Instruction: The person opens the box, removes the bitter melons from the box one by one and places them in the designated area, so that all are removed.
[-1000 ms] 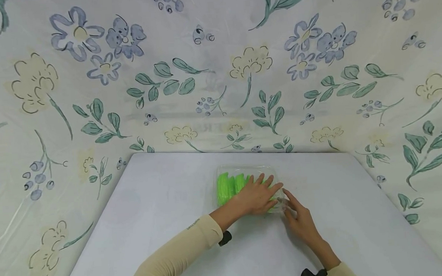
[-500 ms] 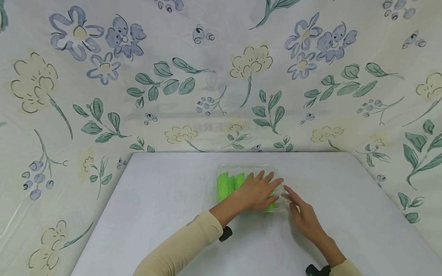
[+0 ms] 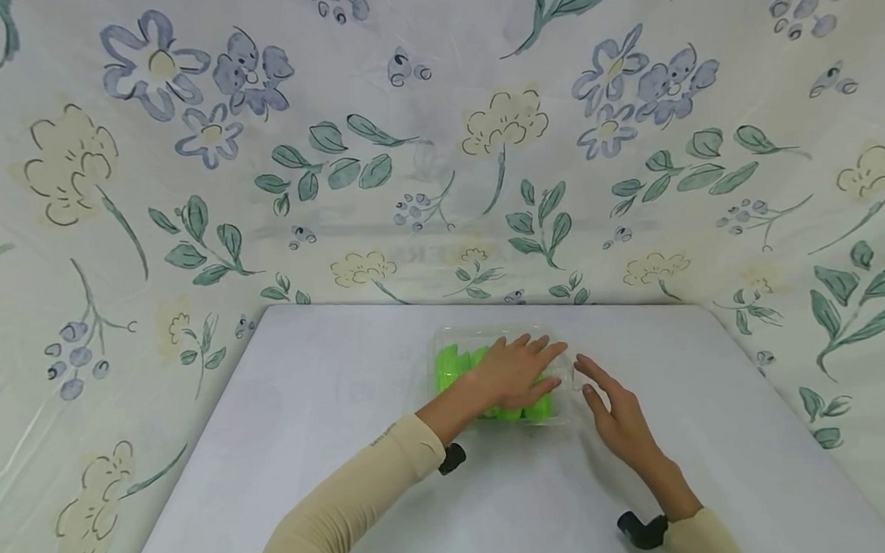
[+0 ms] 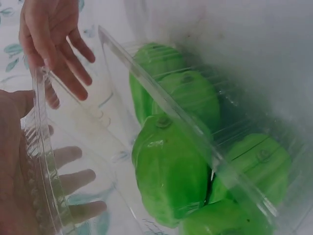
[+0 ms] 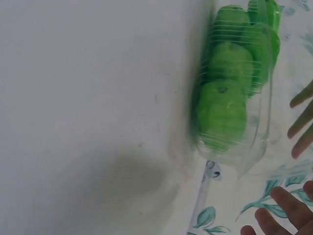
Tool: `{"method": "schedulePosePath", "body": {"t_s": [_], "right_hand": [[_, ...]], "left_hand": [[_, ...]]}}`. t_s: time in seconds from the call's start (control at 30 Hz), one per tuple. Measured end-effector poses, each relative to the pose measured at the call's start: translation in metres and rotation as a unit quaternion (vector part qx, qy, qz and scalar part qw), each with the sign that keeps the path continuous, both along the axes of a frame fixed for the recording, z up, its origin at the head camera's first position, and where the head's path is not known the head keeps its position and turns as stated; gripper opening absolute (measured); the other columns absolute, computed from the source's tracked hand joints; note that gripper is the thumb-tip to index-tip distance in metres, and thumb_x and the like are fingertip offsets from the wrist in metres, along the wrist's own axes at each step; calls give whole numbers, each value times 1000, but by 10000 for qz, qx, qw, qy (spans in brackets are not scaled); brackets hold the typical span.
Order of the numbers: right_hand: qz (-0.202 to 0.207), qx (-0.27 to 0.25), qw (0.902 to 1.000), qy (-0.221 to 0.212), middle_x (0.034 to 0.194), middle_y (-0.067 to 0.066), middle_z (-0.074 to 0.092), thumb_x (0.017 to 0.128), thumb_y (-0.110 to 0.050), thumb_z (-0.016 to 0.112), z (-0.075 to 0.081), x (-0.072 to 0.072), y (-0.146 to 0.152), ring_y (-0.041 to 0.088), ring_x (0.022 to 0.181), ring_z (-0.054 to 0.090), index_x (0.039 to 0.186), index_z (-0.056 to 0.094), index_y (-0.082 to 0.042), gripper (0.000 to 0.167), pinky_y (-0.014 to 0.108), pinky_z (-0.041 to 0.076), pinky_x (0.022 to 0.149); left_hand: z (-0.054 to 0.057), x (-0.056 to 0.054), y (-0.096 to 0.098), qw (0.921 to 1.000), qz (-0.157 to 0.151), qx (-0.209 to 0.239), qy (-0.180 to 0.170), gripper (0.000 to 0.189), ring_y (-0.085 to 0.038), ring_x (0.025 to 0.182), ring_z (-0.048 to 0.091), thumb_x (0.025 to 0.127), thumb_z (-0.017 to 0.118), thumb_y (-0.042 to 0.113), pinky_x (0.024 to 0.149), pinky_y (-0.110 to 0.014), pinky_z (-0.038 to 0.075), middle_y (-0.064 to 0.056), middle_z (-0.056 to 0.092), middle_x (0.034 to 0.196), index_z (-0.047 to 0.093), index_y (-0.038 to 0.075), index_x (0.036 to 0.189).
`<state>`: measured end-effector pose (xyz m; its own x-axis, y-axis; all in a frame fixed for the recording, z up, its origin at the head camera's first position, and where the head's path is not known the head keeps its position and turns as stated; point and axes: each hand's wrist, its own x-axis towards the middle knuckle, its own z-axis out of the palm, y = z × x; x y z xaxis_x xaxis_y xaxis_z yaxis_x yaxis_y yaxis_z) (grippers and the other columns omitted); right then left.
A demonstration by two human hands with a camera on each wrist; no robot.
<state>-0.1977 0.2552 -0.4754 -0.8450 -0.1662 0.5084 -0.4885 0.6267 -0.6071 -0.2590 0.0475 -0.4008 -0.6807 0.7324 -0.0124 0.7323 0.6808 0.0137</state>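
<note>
A clear plastic clamshell box (image 3: 446, 336) on the table holds several bright green, lobed fruits (image 3: 451, 368), seen close up as fruits (image 4: 171, 166) in the left wrist view. The lid (image 4: 46, 161) stands partly raised from the base. My left hand (image 3: 515, 373) lies across the lid with fingers straight and spread; in the left wrist view the hand (image 4: 12, 166) shows its fingers through the plastic. My right hand (image 3: 618, 418) is at the right end of the box, fingers extended and fingertips close to the lid's edge. The right wrist view shows its fingers (image 5: 283, 210) straight.
The white table (image 3: 328, 383) stretches around the box. Behind it hangs a flowered cloth (image 3: 438, 185). A black wrist camera (image 3: 642, 531) sits at my right wrist, and another black camera (image 3: 452, 458) at my left.
My right hand has shifted right and slightly away from me, off the box's near right corner. My left hand has risen slightly, and more green shows below it.
</note>
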Motion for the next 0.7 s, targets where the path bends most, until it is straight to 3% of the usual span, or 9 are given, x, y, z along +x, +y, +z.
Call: {"method": "schedulePosePath", "body": {"t_s": [0.07,0.3,0.53,0.7], "right_hand": [[70,-68,9999,94,138,15,56,103,-3,48,3,-2,0,32,133,45,146,44,-3,44,13,26,107],[-25,-136,9997,177,138,12,57,105,-7,44,7,-6,-4,29,132,47,143,49,-5,38,14,29,105],[-24,-182,9995,273,139,16,55,105,-6,46,7,-9,-7,33,127,51,143,50,-5,38,12,32,102],[-38,-319,9990,325,137,18,55,103,-3,47,5,-11,-9,35,125,52,141,51,-3,38,9,31,100]], "left_hand": [[2,-1,-1,10000,45,73,1,59,-26,140,36,105,32,52,109,-52,33,-2,35,156,23,27,157],[14,-4,-11,9991,176,375,78,59,-25,138,39,104,34,53,108,-52,34,-1,41,153,26,27,156],[31,-7,-39,9953,393,883,105,59,-24,140,36,104,34,52,111,-55,28,-1,40,153,26,26,157],[47,-10,-62,9897,442,1350,193,59,-26,139,37,105,33,50,110,-54,30,-4,41,152,28,21,156]]}}
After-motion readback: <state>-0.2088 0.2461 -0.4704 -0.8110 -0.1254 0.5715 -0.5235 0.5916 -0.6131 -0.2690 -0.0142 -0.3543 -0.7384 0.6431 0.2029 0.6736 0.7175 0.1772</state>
